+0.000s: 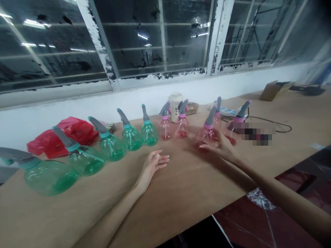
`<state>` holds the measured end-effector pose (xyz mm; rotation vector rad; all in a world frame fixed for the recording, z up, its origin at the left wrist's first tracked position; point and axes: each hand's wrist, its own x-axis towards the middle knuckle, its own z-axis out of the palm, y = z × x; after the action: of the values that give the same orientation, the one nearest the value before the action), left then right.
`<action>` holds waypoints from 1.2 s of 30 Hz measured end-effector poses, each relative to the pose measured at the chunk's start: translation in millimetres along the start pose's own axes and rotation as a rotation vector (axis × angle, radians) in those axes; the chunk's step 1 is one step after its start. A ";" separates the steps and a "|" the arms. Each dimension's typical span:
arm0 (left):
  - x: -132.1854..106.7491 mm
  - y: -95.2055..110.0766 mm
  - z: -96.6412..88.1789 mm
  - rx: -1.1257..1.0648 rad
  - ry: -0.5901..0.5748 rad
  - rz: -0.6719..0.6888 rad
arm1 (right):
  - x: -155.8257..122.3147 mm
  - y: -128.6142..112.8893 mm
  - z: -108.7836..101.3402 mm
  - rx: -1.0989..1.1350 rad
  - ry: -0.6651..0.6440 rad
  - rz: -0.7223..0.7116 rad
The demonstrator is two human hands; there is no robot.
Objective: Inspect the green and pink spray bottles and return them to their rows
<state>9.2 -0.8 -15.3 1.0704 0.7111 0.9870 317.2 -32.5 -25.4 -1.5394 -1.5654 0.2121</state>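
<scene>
At a long brown worktable [181, 196] beneath windows [152, 38] with peeling frames, a person's right hand [224, 147] grips a pink-collared spray bottle [203, 137] low on its clear body, thumb across the front (whether the base touches the tabletop is hard to tell). The bottle sits right of centre, tilted slightly, its grey head uppermost. The left hand [152, 165] holds nothing, its fingers parted and loosely bent, in front of the nearest green spray bottle [149, 134] and apart from it. That bottle ends a slanting row of five, with the other four green bottles [113, 148] ranged to its left. Two more pink bottles [182, 129] stand side by side between the green row and the gripped one, while a third pink bottle [217, 119] rises just behind it and a fourth [234, 129], partly hidden, stands beyond the right hand. A red plastic bag [62, 136] lies crumpled behind the green row, a white cup [176, 103] stands behind the side-by-side pair, and a black cable [280, 131] curls across the table at right, near a cardboard box [270, 91]
</scene>
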 end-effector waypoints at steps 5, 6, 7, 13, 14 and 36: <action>-0.1 -0.5 -0.2 0.041 -0.009 0.014 | 23.3 8.5 7.2 -0.137 0.033 -0.060; 0.5 -0.8 -0.4 0.045 -0.009 0.014 | 26.7 9.7 8.7 -0.181 0.039 -0.045; 1.1 -1.1 -0.6 0.048 -0.008 0.012 | 29.6 9.9 9.9 -0.234 0.046 -0.019; 3.0 -3.1 -1.9 0.054 -0.013 0.013 | 44.0 -4.5 13.3 -0.540 0.015 0.160; 2.7 -3.4 -2.0 0.053 -0.015 0.014 | 46.9 -7.0 13.7 -0.571 0.002 0.180; 1.4 -2.5 -0.7 0.104 -0.023 0.017 | 59.6 -17.4 -11.9 -0.570 0.182 0.244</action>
<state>10.0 0.3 -17.9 1.1784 0.7424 0.9590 323.8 10.2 20.8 -2.1254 -1.3534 -0.2593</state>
